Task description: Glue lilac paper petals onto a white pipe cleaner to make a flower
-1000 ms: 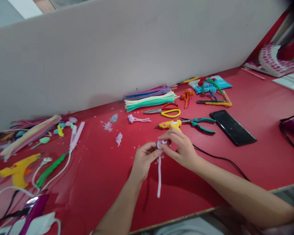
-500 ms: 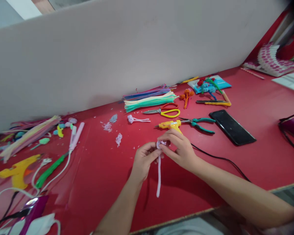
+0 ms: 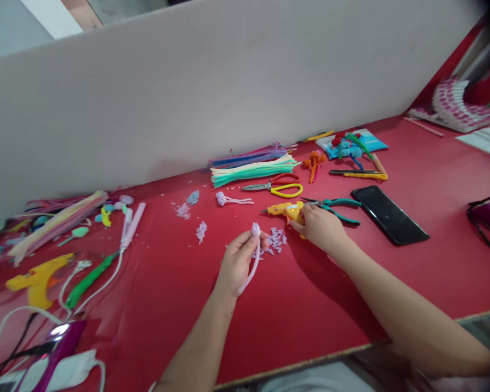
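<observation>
Pinches lilac stem (image 3: pixel 257 255) between closed fingers of left hand (image 3: pixel 235 262), leaving bud (image 3: pixel 256 229) exposed; curls fingers of right hand (image 3: pixel 325 228) around glue gun (image 3: pixel 281 209), apparently for nozzle (image 3: pixel 263 211) control.

The head view looks forward and down from above the near edge of the red table (image 3: pixel 167 326).

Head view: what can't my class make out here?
Grip of the yellow glue gun: head view, mostly hidden by the right hand.
Purple device: head view, cut off by the right edge.
Any print on the blue packet: head view, blurred, partly covered by craft flowers.
</observation>
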Demonstrator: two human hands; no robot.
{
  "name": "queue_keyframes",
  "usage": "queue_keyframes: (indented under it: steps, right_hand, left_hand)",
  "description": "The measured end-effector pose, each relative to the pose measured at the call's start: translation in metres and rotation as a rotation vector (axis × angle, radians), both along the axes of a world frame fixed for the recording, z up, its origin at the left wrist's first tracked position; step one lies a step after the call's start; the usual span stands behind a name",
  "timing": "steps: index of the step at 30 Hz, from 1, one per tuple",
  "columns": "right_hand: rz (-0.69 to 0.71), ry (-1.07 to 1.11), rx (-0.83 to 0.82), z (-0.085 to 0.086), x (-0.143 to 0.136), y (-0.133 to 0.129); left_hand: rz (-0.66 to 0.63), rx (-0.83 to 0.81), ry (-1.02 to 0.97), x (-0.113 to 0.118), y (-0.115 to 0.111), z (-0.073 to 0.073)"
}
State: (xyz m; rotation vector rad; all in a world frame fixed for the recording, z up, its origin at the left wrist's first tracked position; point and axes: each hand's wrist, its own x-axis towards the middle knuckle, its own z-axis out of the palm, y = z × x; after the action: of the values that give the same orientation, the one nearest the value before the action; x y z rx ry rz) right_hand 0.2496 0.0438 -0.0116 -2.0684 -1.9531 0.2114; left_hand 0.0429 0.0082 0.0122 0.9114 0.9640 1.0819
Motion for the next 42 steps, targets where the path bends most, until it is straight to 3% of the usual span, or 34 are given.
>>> queue_keyframes:
  steps: [5,8,10,14,18,21,29,42]
  right_hand:
    - [0.026,0.185,-0.027,-0.004,0.001,0.006]
    - [0.037,0.317,0.001,0.004,-0.001,0.009]
    - [0.042,0.574,0.002,0.012,-0.005,0.007]
    - [0.075,1.371,-0.181,0.025,-0.013,-0.004]
    - [0.151,1.64,-0.383,0.031,-0.017,-0.015]
    - [0.23,1.577,-0.383,0.031,-0.022,-0.021]
    - [0.359,1.116,-0.145,0.028,-0.035,-0.031]
    - [0.368,1.078,-0.123,0.025,-0.04,-0.034]
  left_hand:
    - [-0.068,-0.031,-0.047,-0.002,0.001,0.0]
    - [-0.015,-0.019,-0.001,-0.005,0.003,-0.002]
    - [0.04,-0.025,0.022,-0.007,0.005,-0.005]
    - [0.145,-0.037,0.054,-0.009,0.009,-0.013]
    - [0.213,-0.025,0.145,-0.013,0.012,-0.017]
    - [0.233,-0.017,0.213,-0.015,0.015,-0.017]
    - [0.301,0.0,0.151,-0.015,0.018,-0.02]
    - [0.289,-0.022,0.139,-0.014,0.017,-0.021]
